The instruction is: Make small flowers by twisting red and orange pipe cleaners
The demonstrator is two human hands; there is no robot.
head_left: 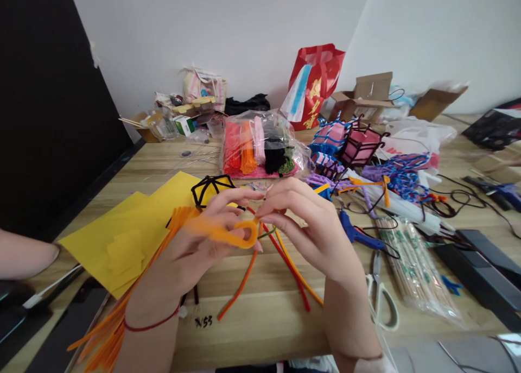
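An orange pipe cleaner (246, 241) is bent into a loop between my hands, its free length smeared by motion. The fingertips of my right hand (299, 221) pinch the end of the loop. Curled round the same pipe cleaner, my left hand (203, 248) has its thumb against the loop; its grip is partly hidden. Just below my hands lie a red pipe cleaner (293, 270), a yellow-orange one (303, 278) and another orange one (243, 286). Left of them a bundle of orange pipe cleaners (118, 324) runs under my left forearm.
Yellow sheets (122, 242) and a black-framed yellow piece (214, 188) lie left. Behind is a bag of coloured pipe cleaners (260, 145). At right are lantern-like frames (362, 145), a blue glue gun (360, 234), scissors (380, 297) and bagged sticks (417, 264). Another person's arm (24, 253) rests far left.
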